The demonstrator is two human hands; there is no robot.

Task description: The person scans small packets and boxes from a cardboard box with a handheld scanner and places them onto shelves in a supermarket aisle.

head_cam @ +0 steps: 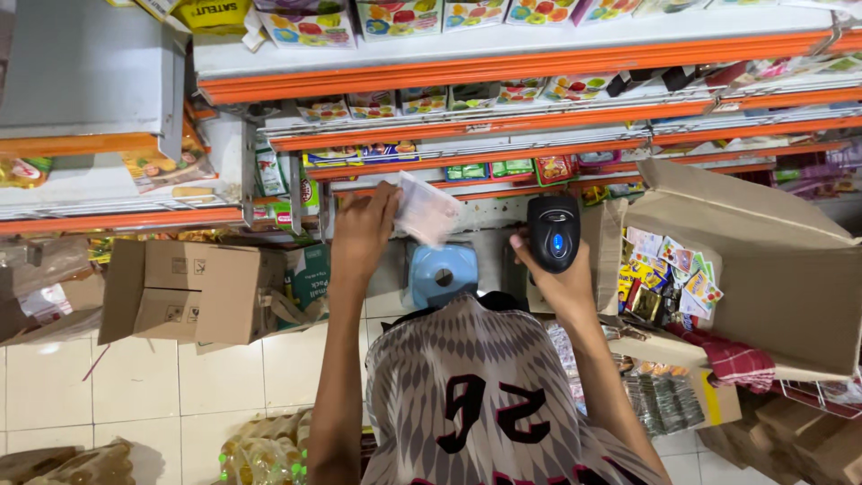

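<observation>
The left hand [364,229] pinches a small pale plastic packet [427,212], holding it up in front of the orange-edged shelves [503,72]. The right hand [561,278] is closed around a black handheld barcode scanner [553,232], just right of the packet and level with it. Below and between the hands stands a blue box [443,272]. To the right, an open cardboard carton [772,269] holds colourful sachets [669,269]. A closed carton [193,292] lies on the tiled floor at left.
</observation>
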